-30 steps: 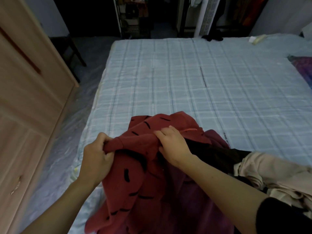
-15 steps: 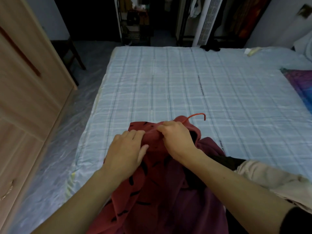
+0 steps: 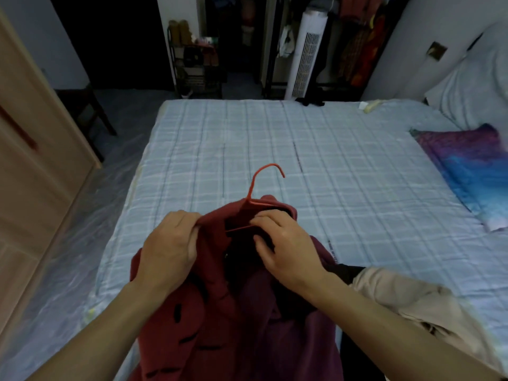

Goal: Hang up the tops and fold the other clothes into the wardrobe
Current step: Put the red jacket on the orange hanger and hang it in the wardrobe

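A dark red top (image 3: 217,312) with black dash marks hangs over the near edge of the bed (image 3: 275,149). An orange hanger (image 3: 258,185) sits in its neck opening, hook sticking up and curving right. My left hand (image 3: 170,251) grips the left side of the collar. My right hand (image 3: 286,248) pinches the hanger's bar and the collar on the right. A purple garment (image 3: 316,339) lies under the red top, with black cloth (image 3: 346,273) beside it.
A beige garment (image 3: 406,306) lies heaped at the bed's near right. The wooden wardrobe (image 3: 35,166) stands at the left across a strip of floor. A purple-blue blanket (image 3: 467,163) and a pillow occupy the bed's right side. A white tower fan (image 3: 305,53) stands beyond the bed.
The hanger's hook has risen clear out of the red top's collar. My left hand moved in from the top's left edge to the collar, close to my right hand.
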Action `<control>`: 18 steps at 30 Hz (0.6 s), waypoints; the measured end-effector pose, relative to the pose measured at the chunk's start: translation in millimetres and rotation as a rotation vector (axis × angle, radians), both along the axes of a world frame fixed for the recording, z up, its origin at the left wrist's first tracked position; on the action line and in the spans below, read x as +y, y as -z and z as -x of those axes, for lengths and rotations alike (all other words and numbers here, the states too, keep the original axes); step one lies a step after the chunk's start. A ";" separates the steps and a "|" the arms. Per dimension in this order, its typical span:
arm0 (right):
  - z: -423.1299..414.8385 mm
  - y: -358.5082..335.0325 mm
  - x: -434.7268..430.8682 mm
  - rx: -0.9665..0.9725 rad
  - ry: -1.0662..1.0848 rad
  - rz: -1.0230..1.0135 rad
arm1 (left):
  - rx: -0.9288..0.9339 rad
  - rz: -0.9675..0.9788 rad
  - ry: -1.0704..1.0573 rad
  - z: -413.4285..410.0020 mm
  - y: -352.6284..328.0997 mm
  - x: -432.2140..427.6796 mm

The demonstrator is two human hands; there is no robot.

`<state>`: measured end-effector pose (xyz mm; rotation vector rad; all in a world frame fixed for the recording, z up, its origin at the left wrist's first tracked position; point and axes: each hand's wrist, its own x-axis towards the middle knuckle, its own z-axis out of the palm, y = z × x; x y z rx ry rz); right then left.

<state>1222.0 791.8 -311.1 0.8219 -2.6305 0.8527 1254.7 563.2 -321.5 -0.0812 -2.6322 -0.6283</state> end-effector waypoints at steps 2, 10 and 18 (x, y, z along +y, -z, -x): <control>9.5 10.0 14.9 -0.060 0.117 -0.012 | 0.033 0.001 -0.018 -0.6 0.2 -3.8; 83.5 43.9 15.7 -0.385 0.320 -0.190 | 0.042 0.031 -0.023 -9.7 3.6 -13.6; 97.0 43.6 15.3 -0.238 0.275 -0.479 | 0.010 -0.018 -0.012 -5.4 10.3 -23.0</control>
